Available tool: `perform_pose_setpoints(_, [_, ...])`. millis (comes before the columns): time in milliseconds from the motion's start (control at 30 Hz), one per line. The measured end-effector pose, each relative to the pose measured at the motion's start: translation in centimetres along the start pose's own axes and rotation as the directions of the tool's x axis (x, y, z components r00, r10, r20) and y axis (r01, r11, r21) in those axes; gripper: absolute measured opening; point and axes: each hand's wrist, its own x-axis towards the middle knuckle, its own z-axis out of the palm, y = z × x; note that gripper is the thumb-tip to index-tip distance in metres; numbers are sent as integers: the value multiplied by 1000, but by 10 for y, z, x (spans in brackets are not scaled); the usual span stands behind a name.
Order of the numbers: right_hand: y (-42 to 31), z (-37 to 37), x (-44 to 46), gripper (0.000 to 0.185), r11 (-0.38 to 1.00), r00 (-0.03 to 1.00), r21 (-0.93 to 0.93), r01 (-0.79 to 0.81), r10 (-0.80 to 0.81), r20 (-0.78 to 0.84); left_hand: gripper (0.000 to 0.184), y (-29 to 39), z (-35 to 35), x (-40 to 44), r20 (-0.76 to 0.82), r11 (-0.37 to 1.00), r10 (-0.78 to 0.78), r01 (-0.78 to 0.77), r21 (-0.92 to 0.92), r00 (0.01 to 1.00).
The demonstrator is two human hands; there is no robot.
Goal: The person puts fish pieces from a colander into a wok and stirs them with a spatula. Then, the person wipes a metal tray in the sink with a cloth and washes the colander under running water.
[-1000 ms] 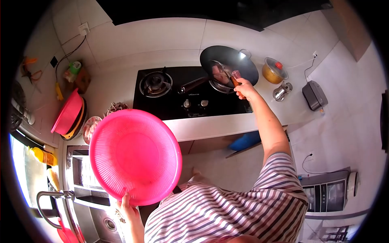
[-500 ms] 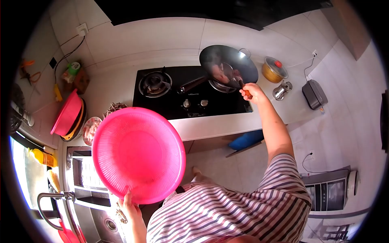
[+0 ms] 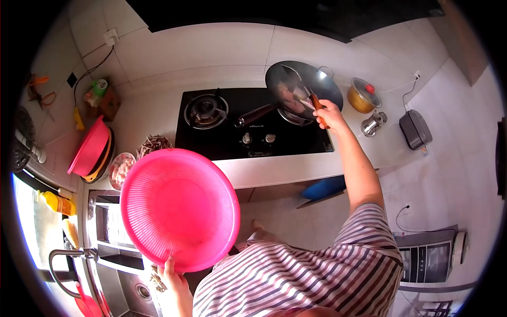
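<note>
Plainly, left grip (image 3: 173, 280) holds one pink basket (image 3: 180, 203); right grip (image 3: 330, 115), one spatula (image 3: 315, 101).

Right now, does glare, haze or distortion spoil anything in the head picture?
Head view: the window is blown out white; the wok shows a bright highlight, and the food inside looks hazy, its fine detail unclear. Same view: fisheye distortion bends straight edges, with black corners.

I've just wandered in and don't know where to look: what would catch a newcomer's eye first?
Probably the big bright-pink colander, held by its rim in the left hand at the lower left of the view. Next comes the dark wok on the right burner, holding pieces of meat, where the right hand grips a brown-handled spatula.
</note>
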Motion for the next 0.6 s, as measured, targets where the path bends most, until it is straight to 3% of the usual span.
perform_pose_setpoints(167, [-4, -14, -54, 51, 989, 983, 82, -126, 114, 142, 17, -9, -9, 13, 0, 1000, -5, 5, -14, 1000])
perform_pose_setpoints(200, [1, -11, -52, 52, 985, 983, 88, -145, 134, 125, 17, -9, -8, 14, -29, 1000, -2, 2, -16, 1000])
perform_pose_setpoints(267, [12, -3, -42, 52, 986, 991, -123, -115, 123, 57, 18, -5, -9, 15, 11, 1000, -24, 24, -2, 1000])
perform_pose_setpoints(400, [23, -5, -14, 50, 944, 991, -311, -113, 85, -103, 18, 1, -2, 11, 57, 999, -34, 34, 2, 998])
perform_pose_setpoints(467, [14, -9, -17, 46, 967, 980, -208, -148, 116, -159, 18, 2, -4, 8, 49, 1000, -11, 10, 12, 999])
perform_pose_setpoints(600, [5, -12, -17, 50, 982, 992, -171, -75, 56, -113, 18, -1, -7, 7, 53, 1000, 7, -8, 28, 999])
